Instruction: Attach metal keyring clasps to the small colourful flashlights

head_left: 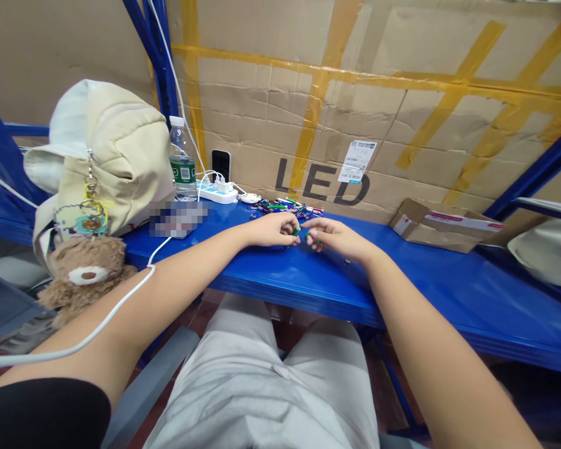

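Over the blue table (280, 274), my left hand (275, 229) is closed, with a small green piece (296, 231) pinched at its fingertips. My right hand (334, 237) faces it a short gap away, fingers curled around another small green piece (307, 237). What kind of parts these are is too small to make out. Just behind both hands lies a heap of small shiny pieces (287, 204) in green, blue, red and silver. A tiny loose piece (346, 262) rests on the table below my right hand.
On the left stand a cream backpack (121, 156) with a teddy bear charm (91, 268), a water bottle (183, 165) and a power strip (217, 192). A white cable (98, 330) crosses my left arm. An open carton (444, 227) sits right; a large cardboard box (243, 112) forms the back.
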Action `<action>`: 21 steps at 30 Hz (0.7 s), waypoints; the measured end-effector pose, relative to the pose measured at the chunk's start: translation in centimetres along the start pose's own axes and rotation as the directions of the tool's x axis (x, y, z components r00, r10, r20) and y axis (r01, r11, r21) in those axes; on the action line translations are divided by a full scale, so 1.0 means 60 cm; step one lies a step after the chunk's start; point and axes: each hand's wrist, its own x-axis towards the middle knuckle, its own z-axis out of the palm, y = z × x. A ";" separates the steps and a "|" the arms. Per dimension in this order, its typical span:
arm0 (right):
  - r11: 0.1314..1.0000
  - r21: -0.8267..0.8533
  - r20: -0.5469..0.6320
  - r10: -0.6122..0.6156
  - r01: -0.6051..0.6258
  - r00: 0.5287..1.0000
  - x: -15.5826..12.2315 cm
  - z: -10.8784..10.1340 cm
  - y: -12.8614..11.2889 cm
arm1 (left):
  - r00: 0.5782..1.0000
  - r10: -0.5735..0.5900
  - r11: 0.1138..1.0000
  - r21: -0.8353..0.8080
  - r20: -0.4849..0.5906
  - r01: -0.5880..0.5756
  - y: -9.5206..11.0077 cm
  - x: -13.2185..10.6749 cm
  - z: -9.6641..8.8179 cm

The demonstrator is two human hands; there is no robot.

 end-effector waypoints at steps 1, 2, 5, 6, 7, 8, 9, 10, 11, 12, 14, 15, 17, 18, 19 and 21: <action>0.999 0.039 0.013 0.000 0.000 1.000 0.000 0.003 -0.001 | 1.000 0.001 1.000 -0.018 0.005 -0.001 0.001 0.000 0.001; 0.997 0.077 0.020 -0.003 0.002 1.000 0.000 0.006 -0.001 | 1.000 -0.002 0.999 -0.041 0.010 0.002 0.001 0.001 0.002; 0.987 0.163 0.019 -0.015 0.011 1.000 -0.002 0.013 -0.005 | 1.000 0.007 0.994 -0.108 0.013 -0.006 -0.001 0.003 0.004; 0.984 0.179 0.020 -0.015 0.012 1.000 -0.002 0.014 -0.006 | 1.000 0.016 0.992 -0.122 0.016 -0.014 -0.001 0.004 0.005; 0.981 0.192 0.024 -0.016 0.011 1.000 -0.003 0.015 -0.007 | 1.000 0.024 0.991 -0.130 0.019 -0.021 -0.001 0.004 0.006; 0.979 0.201 0.031 -0.017 0.011 0.999 -0.003 0.016 -0.007 | 0.999 0.030 0.990 -0.137 0.022 -0.027 -0.001 0.004 0.006; 0.978 0.208 0.040 -0.020 0.011 0.999 -0.003 0.016 -0.007 | 0.999 0.034 0.989 -0.145 0.025 -0.030 0.000 0.003 0.007; 0.977 0.214 0.049 -0.025 0.014 0.998 -0.002 0.017 -0.006 | 0.999 0.035 0.988 -0.154 0.027 -0.030 0.001 0.003 0.007; 0.975 0.219 0.059 -0.031 0.018 0.998 -0.001 0.017 -0.004 | 0.999 0.036 0.987 -0.160 0.029 -0.031 0.002 0.002 0.008; 0.974 0.224 0.066 -0.037 0.022 0.997 0.000 0.017 -0.002 | 0.999 0.037 0.986 -0.163 0.031 -0.032 0.002 0.002 0.008; 0.974 0.227 0.071 -0.044 0.027 0.997 0.002 0.017 0.002 | 0.999 0.035 0.987 -0.161 0.030 -0.030 0.004 0.002 0.010; 0.974 0.223 0.071 -0.042 0.026 0.997 0.002 0.017 0.003 | 0.999 0.031 0.988 -0.153 0.025 -0.027 0.004 0.002 0.012; 0.976 0.216 0.068 -0.034 0.018 0.997 0.003 0.017 0.003 | 1.000 0.025 0.991 -0.130 0.012 -0.024 0.005 0.003 0.014; 0.976 0.218 0.066 -0.028 0.013 0.997 0.002 0.018 0.002 | 1.000 0.024 0.993 -0.116 0.004 -0.024 0.006 0.004 0.014; 0.974 0.227 0.062 -0.022 0.008 0.998 0.002 0.019 0.001 | 1.000 0.025 0.995 -0.094 -0.007 -0.025 0.007 0.004 0.015; 0.969 0.248 0.055 -0.011 -0.003 0.998 0.000 0.022 -0.003 | 0.999 0.025 0.999 -0.031 -0.039 -0.026 0.008 0.006 0.015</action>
